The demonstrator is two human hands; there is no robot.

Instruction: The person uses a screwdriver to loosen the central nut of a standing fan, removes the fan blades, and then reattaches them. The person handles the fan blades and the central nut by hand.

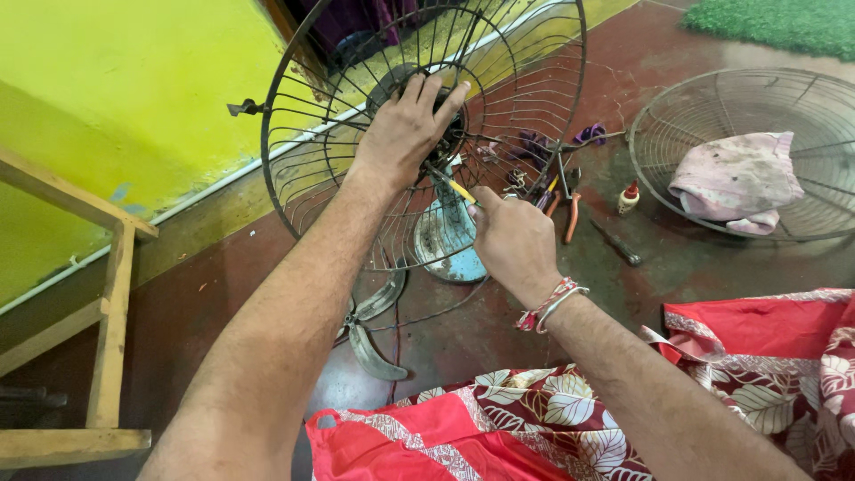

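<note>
Left hand [405, 134] spread flat, gripping the motor hub inside the upright rear fan guard [329, 178]; right hand [515, 242] pinched around a yellow-handled screwdriver [460, 191] angled at the hub; second guard [757, 93] lies on the floor, cloth [735, 178] inside; pliers [570, 214] near.

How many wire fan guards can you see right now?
2. One wire guard stands upright on the fan, steadied by the left hand. The other guard lies flat on the floor, upper right, holding a pink cloth.
</note>
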